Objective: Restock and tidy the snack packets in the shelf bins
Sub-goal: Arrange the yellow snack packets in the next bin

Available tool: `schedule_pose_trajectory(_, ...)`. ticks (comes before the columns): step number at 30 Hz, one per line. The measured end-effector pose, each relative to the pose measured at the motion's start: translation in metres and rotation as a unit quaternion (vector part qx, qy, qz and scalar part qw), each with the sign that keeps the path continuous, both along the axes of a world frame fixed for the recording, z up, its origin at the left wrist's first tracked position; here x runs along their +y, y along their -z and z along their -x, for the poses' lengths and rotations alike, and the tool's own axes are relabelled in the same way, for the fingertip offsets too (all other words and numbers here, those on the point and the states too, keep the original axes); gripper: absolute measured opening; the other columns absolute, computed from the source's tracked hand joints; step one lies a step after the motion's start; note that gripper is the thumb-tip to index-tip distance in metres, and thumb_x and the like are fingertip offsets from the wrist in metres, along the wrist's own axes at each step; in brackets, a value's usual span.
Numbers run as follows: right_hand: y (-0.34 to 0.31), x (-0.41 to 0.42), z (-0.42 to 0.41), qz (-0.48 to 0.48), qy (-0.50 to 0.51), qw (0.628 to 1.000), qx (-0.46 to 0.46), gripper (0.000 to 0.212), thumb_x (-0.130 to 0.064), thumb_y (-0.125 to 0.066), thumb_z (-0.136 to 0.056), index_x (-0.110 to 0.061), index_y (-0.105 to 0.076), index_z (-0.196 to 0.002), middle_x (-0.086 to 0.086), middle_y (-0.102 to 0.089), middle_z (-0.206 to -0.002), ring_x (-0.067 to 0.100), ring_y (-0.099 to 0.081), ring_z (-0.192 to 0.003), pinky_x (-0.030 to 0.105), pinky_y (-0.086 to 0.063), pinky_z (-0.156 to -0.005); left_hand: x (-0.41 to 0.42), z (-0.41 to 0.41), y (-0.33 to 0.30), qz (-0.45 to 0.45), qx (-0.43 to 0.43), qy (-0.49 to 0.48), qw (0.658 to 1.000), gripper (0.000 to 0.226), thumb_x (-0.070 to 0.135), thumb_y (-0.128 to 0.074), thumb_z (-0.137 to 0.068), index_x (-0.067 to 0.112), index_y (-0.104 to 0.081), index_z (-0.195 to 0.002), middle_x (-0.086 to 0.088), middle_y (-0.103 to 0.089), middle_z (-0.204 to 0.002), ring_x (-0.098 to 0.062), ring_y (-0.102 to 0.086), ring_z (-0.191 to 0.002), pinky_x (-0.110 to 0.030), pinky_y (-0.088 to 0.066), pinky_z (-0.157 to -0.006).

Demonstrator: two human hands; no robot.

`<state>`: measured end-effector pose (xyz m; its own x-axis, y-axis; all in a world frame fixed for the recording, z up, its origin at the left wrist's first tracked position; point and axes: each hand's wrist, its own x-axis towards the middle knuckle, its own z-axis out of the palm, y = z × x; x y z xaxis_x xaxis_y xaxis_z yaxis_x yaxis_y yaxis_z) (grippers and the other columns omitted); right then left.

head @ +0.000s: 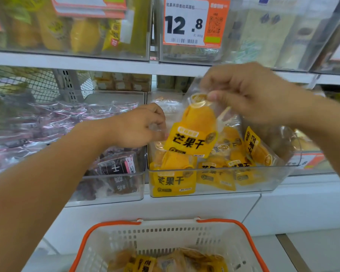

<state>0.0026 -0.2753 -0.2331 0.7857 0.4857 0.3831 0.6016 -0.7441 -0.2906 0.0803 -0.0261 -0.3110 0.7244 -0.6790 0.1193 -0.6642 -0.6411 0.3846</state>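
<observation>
Step in hand: restocking, one packet at a time, into the clear shelf bin [214, 181] of yellow mango packets [173, 179]

- Held packet [194, 134]: yellow, clear-topped, suspended above the bin's open mouth, tilted slightly, label facing the camera. Not yet resting on the stock beneath
- Right hand [251, 93]: grip pinched together on the packet's clear top edge, thumb and forefinger closed on the film
- Left hand [143, 126]: grip closed on the packet's clear left edge, fingers curled, steadying the side
- Bin contents: one packet upright against the front wall at left, others behind and to the right lying at mixed angles, one at far right turned on its side
- Neighbouring bin [114, 185] to the left: dark purple packets, a separate product; keep apart
- Basket [165, 244], white with orange rim, below the shelf: more yellow packets visible in its bottom, so supply judged not exhausted

Next move, as judged:
1. Lower the held packet into the bin, behind the front-facing packet, label forward and upright
2. Release the left edge first, then the top edge, once seated
3. Straighten the tilted and sideways packets at right to match the front row
4. Reach down to the basket for a further packet

Caution: film slippery and crinkled; a light pinch likely to slide. Avoid dragging the packet over the dividing wall into the purple stock
</observation>
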Motion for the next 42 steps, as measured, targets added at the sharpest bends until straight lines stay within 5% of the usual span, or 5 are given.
schedule_pose_trajectory(9,0.068,0.049,0.012,0.192,-0.030,0.976,-0.101,0.019,-0.022,-0.053,-0.100,-0.035,-0.049,-0.113,0.005,-0.062,-0.069,0.030,-0.056,-0.060,0.041,-0.054,-0.058,0.011,0.008,0.002,0.054,0.057,-0.040,0.996,0.031,0.035,-0.041,-0.103,0.021,-0.066,-0.093,0.008,-0.047,-0.125,-0.009,-0.048,-0.113,-0.021,-0.035,-0.097)
schedule_pose_trajectory(23,0.093,0.046,0.016,-0.050,-0.041,0.998,0.013,0.029,-0.042,-0.065,-0.094,-0.015,-0.074,-0.090,-0.001,-0.069,-0.072,0.012,-0.063,-0.065,0.032,-0.054,-0.062,-0.004,0.028,-0.002,0.035,-0.048,-0.079,0.995,0.079,0.090,-0.018,-0.074,0.029,-0.061,-0.097,0.013,-0.054,-0.107,-0.007,-0.052,-0.102,-0.037,-0.043,-0.095)
schedule_pose_trajectory(27,0.074,0.023,-0.007,-0.441,0.193,0.877,0.018,0.054,-0.045,-0.052,-0.101,-0.002,-0.072,-0.076,0.016,-0.069,-0.066,0.027,-0.066,-0.059,0.036,-0.057,-0.059,-0.019,0.044,-0.007,0.022,-0.045,-0.085,0.995,0.087,0.091,-0.027,-0.071,0.036,-0.041,-0.138,0.015,-0.043,-0.144,-0.009,-0.045,-0.125,-0.031,-0.038,-0.097)
schedule_pose_trajectory(33,0.100,0.013,-0.042,-0.485,0.195,0.665,0.533,0.077,-0.084,-0.024,-0.088,-0.025,-0.050,-0.129,0.011,-0.063,-0.118,0.028,-0.064,-0.105,0.040,-0.058,-0.072,-0.039,0.047,-0.004,-0.099,-0.074,-0.116,0.986,0.119,0.100,-0.011,-0.060,0.032,-0.001,-0.157,0.006,0.002,-0.166,-0.016,0.001,-0.152,-0.043,-0.008,-0.124)
schedule_pose_trajectory(42,0.110,0.033,-0.045,-0.488,0.066,0.621,0.610,0.110,-0.095,-0.021,-0.075,-0.017,-0.050,-0.147,0.011,-0.059,-0.141,0.026,-0.063,-0.122,0.041,-0.053,-0.096,-0.038,0.041,0.017,-0.084,-0.104,-0.154,0.979,0.125,0.099,-0.012,-0.059,0.022,-0.017,-0.158,0.003,-0.016,-0.164,-0.015,-0.011,-0.151,-0.039,-0.012,-0.124)
